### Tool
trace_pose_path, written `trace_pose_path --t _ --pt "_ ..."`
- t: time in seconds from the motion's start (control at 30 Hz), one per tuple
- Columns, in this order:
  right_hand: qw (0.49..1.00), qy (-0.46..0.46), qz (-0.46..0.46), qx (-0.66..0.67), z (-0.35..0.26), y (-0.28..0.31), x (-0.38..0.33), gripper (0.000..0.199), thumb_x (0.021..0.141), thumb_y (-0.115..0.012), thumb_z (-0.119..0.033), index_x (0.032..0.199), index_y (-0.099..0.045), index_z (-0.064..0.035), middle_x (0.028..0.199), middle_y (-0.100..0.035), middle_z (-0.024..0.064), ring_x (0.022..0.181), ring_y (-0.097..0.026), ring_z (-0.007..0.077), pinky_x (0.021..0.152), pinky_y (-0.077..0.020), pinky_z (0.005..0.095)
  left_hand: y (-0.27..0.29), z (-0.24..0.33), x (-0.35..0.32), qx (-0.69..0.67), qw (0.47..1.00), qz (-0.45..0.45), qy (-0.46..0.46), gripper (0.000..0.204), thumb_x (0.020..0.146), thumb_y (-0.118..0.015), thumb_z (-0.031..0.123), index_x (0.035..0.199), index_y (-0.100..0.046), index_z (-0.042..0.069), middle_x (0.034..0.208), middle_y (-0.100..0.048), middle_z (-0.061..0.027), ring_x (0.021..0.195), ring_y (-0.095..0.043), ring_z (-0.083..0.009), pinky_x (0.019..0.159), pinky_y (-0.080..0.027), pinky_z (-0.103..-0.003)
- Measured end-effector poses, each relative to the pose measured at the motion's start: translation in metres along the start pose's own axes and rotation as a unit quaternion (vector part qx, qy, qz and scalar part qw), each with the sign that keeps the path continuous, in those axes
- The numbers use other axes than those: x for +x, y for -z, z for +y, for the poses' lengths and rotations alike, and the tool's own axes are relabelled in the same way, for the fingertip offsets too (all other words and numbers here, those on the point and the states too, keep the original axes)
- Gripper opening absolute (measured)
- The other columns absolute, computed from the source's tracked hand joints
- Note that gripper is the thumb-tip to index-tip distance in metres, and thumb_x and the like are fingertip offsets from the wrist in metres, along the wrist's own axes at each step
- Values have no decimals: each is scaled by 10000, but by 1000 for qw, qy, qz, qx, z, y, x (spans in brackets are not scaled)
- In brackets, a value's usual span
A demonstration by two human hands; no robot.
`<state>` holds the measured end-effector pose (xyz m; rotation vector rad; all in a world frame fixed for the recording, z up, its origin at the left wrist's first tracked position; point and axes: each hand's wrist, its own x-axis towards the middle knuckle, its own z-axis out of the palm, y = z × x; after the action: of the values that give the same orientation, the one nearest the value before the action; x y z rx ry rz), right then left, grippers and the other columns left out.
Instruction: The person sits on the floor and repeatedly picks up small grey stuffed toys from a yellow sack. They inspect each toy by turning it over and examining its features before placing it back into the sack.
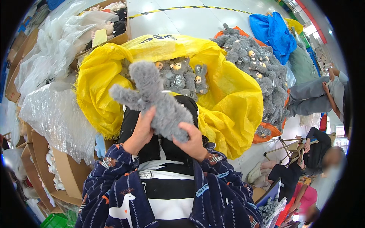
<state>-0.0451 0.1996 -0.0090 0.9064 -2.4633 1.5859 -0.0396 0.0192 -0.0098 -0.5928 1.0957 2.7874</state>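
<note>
A fluffy grey plush toy (150,100) is held up over my lap, its long furry parts pointing away from me and no face showing on the side I see. My left hand (141,129) is closed round its near left side. With my right hand (192,140) I grip its lower right end, thumb on the fur. Just beyond it, a yellow woven sack (232,110) lies open with its rim rolled down. Inside sit several grey plush toys (180,78) with small light-coloured faces; the held toy hides some of them.
Right of the sack, an orange sack (268,133) overflows with grey plush toys (247,57). A blue bag (272,36) stands behind it. At the left are clear plastic sheeting (57,114) and cardboard boxes (70,171). Several people are at the right, one seated on a folding chair (289,150).
</note>
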Motion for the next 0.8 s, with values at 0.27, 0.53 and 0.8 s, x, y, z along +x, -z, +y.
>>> trace_pose_path --t 0.27,0.53,0.8 --pt "837 -403 59 367 13 35 13 411 769 -601 -165 1154 -486 -81 962 -562 17 780 -553 111 614 -453 196 -10 20 26 104 982 -49 148 460 923 -453 358 1265 -411 53 1155 -538 -94 1000 -557 -187 818 -470 -316" --pt "779 -200 433 408 93 212 117 253 907 -498 -293 1045 -543 -87 790 -548 -45 438 -260 -2 383 -244 144 -10 39 56 63 980 -158 100 332 939 -434 220 1229 -422 59 1129 -542 -135 1001 -559 -213 823 -470 -319" --pt "931 -348 103 31 305 57 99 335 764 -656 -253 993 -624 -10 858 -642 42 706 -598 158 672 -479 293 -16 32 72 148 944 -238 174 325 922 -449 146 1224 -427 29 1116 -549 -133 1020 -544 -204 857 -438 -308"
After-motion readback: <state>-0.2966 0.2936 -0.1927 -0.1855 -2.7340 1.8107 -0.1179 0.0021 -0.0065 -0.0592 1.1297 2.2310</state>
